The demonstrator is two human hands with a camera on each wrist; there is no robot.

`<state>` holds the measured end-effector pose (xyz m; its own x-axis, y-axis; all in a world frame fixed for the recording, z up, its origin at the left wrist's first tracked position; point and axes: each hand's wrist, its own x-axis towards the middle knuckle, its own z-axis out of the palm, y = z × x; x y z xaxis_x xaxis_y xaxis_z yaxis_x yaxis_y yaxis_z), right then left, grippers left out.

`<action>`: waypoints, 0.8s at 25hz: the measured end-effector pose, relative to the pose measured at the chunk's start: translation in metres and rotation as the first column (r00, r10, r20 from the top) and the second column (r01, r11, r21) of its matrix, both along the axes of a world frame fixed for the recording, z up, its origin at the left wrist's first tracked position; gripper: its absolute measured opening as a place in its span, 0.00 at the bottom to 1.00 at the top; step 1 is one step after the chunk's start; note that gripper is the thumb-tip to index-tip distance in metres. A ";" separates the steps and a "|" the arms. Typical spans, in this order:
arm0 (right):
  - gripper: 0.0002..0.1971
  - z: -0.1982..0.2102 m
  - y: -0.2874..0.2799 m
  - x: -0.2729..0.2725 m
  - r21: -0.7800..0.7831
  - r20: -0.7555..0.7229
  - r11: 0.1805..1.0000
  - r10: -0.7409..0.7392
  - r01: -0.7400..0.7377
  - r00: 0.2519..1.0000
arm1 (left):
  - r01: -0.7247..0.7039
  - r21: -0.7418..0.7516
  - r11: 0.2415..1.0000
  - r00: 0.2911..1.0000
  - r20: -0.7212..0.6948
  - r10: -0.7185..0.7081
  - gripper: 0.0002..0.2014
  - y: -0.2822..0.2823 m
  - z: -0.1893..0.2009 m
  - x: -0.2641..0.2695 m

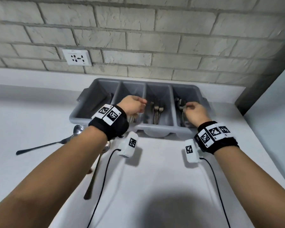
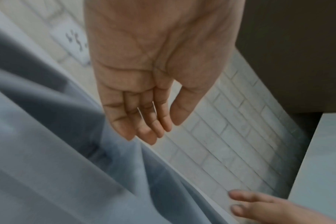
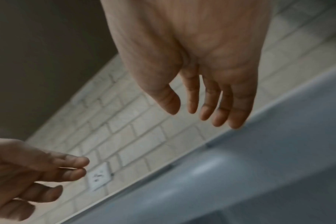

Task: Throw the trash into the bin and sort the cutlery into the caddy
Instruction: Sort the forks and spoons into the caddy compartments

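Note:
A grey four-compartment caddy (image 1: 201, 94) stands against the brick wall. Forks (image 1: 157, 109) lie in its third compartment and spoons (image 1: 181, 104) in the fourth; something dark lies in the first. My left hand (image 1: 133, 105) hovers over the second compartment, and my right hand (image 1: 195, 111) over the fourth. Both wrist views show relaxed, straight fingers holding nothing: left hand (image 2: 150, 121), right hand (image 3: 205, 106). On the counter to the left lie a long spoon (image 1: 48, 143) and another long utensil (image 1: 94, 175), partly hidden under my left forearm.
A white tray (image 1: 155, 178) lies on the white counter (image 1: 23, 120) before the caddy. A wall socket (image 1: 77, 57) sits at the upper left. A white cabinet side (image 1: 273, 96) bounds the right. Black cables (image 1: 105, 170) trail from both wristbands.

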<state>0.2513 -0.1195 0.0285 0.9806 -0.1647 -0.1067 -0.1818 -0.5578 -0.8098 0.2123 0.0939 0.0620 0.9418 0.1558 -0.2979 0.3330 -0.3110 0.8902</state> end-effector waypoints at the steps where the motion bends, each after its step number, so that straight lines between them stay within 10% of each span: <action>1: 0.16 0.007 0.009 -0.014 -0.041 0.092 0.998 0.046 -0.043 0.995 | -0.010 0.080 0.997 1.000 0.015 0.009 0.11 0.020 0.001 -0.012; 5: 0.10 0.023 0.062 -0.087 -0.124 0.337 0.962 0.273 -0.245 0.901 | -0.060 0.357 0.932 0.998 0.008 0.061 0.14 0.098 -0.009 -0.056; 12: 0.09 -0.025 0.166 -0.162 -0.100 -0.102 0.794 0.592 -0.600 0.800 | 0.214 0.815 0.538 0.952 -0.297 0.071 0.20 0.184 -0.057 -0.115; 20: 0.25 -0.066 0.250 -0.173 -0.331 -0.351 0.792 0.402 -0.514 0.846 | 0.296 0.756 0.583 0.904 -0.419 0.085 0.42 0.228 -0.092 -0.131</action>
